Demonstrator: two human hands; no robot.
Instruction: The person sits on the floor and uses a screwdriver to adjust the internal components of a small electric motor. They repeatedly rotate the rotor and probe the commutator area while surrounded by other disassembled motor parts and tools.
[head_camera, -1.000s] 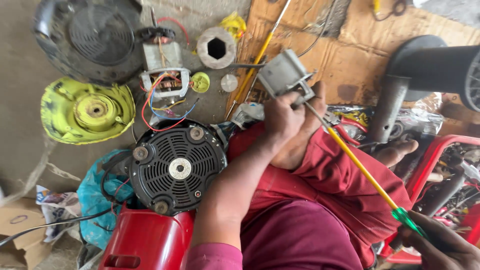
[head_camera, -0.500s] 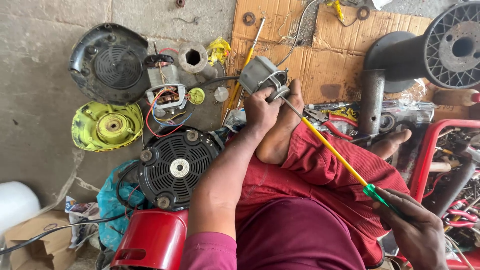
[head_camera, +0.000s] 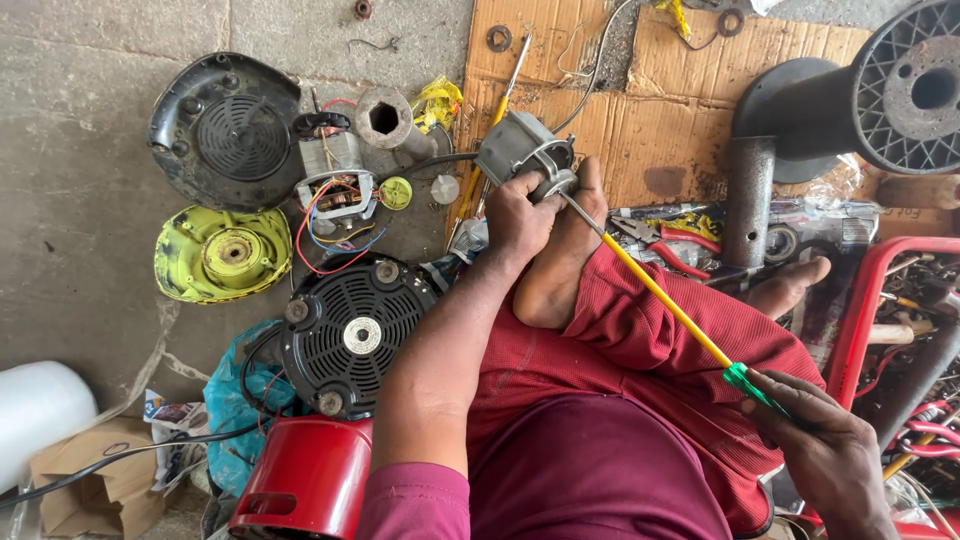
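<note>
The left hand (head_camera: 520, 215) has its fingers curled tight round a grey motor housing (head_camera: 520, 150), pressing it against the sole of a bare foot (head_camera: 560, 260) at the cardboard sheet's (head_camera: 640, 120) edge; the right hand (head_camera: 825, 450) pinches shut on the green handle of a long yellow screwdriver (head_camera: 660, 300), whose tip meets the housing. The left forearm runs straight up from the pink sleeve, the right wrist bent inward at lower right; nearby lie a crumpled yellow wrapper (head_camera: 437, 102), a blue bag (head_camera: 235, 420), a torn brown box (head_camera: 85, 480), a lime-green cover (head_camera: 215, 253) and a black vented disc (head_camera: 350, 335)
</note>
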